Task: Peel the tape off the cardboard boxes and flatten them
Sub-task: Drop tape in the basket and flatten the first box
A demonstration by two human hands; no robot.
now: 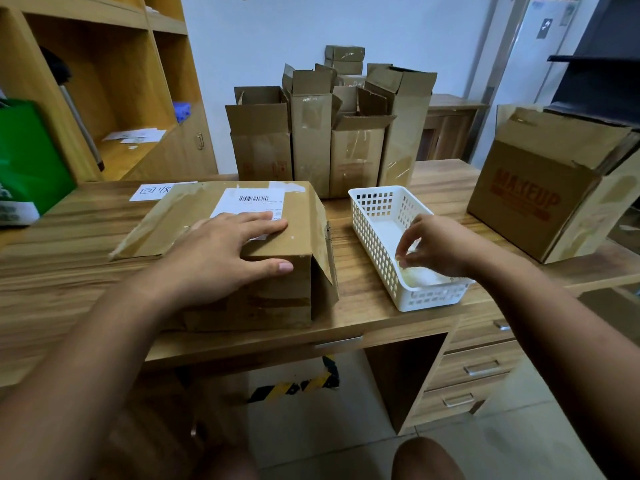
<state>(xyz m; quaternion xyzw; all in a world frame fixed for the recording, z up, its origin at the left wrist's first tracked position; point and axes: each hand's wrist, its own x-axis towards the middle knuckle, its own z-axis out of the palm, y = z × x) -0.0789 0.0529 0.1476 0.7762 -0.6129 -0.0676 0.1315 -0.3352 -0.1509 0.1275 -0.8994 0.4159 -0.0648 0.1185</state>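
A brown cardboard box (pixel 298 216) with a white shipping label lies on the wooden desk in front of me. My left hand (pixel 221 254) rests flat on its top near the front corner, fingers straight, thumb down the front face. Its right end flap hangs loose. To the right stands a white plastic basket (pixel 374 233). My right hand (pixel 440 247) hovers over the basket's near end and pinches a small clear wad of tape (pixel 403 259) between its fingertips. More crumpled tape (pixel 420 277) lies on the basket floor.
Several opened tall cardboard boxes (pixel 311 140) stand at the back of the desk (pixel 363 289). A large box printed MAKEUP (pixel 533 199) sits at the right. A green bag (pixel 27 161) and wooden shelves are at the left. Drawers lie under the desk's right side.
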